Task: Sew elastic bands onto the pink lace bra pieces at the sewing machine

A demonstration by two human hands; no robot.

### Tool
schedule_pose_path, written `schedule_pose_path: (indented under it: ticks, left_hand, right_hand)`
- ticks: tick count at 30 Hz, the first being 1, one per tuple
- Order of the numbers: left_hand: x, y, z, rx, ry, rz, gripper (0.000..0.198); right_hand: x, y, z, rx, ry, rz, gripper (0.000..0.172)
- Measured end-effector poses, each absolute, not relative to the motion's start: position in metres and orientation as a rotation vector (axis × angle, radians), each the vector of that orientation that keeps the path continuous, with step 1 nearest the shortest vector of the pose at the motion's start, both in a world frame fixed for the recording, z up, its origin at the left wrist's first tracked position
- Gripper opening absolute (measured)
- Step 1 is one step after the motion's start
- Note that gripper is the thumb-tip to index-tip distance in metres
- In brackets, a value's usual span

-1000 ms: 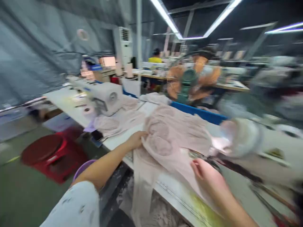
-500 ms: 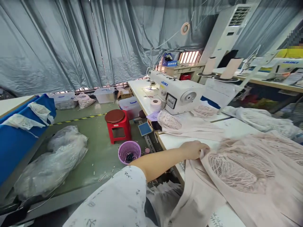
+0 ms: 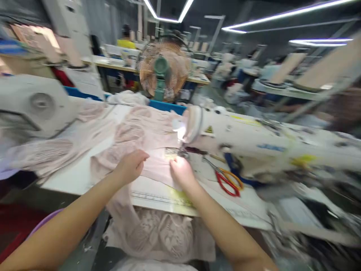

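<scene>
While your left hand (image 3: 132,165) is closing its fingers on a fold of the pale pink fabric (image 3: 146,131), your right hand (image 3: 182,172) is lying on the same cloth just beside it, at the lit needle of the sewing machine (image 3: 254,139); glare is hiding whether those fingers are pinching. The fabric is spreading over the table (image 3: 76,175) beyond your hands and hanging off the edge beneath your wrists. Red-handled scissors (image 3: 228,180) are lying near your right hand.
</scene>
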State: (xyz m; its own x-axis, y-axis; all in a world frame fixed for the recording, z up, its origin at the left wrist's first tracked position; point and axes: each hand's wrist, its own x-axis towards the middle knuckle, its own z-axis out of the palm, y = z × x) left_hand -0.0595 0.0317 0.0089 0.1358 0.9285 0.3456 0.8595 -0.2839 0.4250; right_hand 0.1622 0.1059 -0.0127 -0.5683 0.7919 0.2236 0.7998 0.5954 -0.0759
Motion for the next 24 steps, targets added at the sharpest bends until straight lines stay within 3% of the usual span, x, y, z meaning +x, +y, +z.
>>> schedule_pose_path:
  ticks: [4,12,24]
  left_hand:
    - [0.004,0.059,-0.023,2.62,1.35,0.628,0.035]
    - [0.024,0.084,-0.022,2.726,1.544,0.188,0.024]
    - [0.046,0.111,-0.019,2.663,1.735,0.113,0.035]
  right_hand:
    - [0.177,0.096,-0.026,-1.335,-2.632,-0.026,0.019]
    - [0.236,0.036,-0.053,-1.012,-2.473,0.106,0.029]
    - [0.241,0.024,-0.059,-1.217,-2.378,0.06,0.034]
